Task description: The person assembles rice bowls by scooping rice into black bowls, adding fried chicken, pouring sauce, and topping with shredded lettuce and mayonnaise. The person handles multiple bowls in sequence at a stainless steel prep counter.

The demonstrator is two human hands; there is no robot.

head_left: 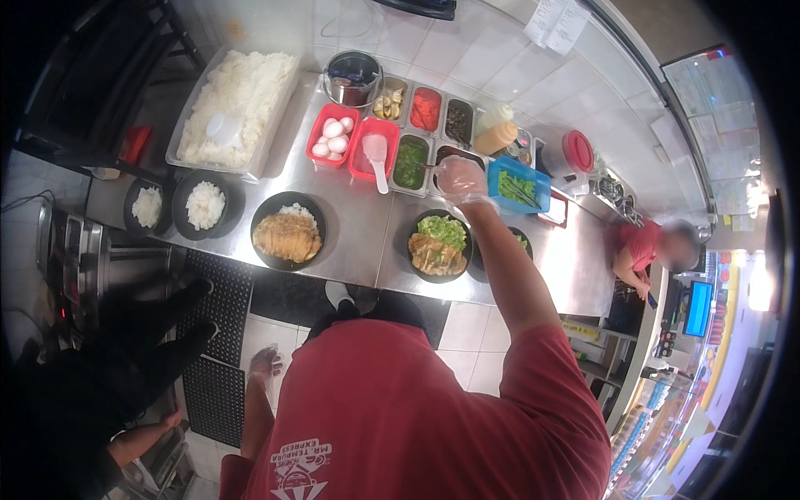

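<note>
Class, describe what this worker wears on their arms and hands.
The left hand and right hand wear thin, see-through plastic gloves, the right one loose at the cuff. Red short sleeves leave the forearms bare.

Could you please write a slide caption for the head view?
Gloved right hand over topping containers, with bowls of food along the steel counter.

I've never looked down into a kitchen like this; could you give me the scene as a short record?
Right hand: gloved, between the green topping and blue tub; grip unclear
Left hand: gloved, low, away from the counter; nothing visible in it
Left of centre: bowl of rice with browned slices
Near right arm: bowl with lettuce and browned pieces
Eggs: in a red tub
Other people: someone in dark clothes, left; someone in red, right
</note>
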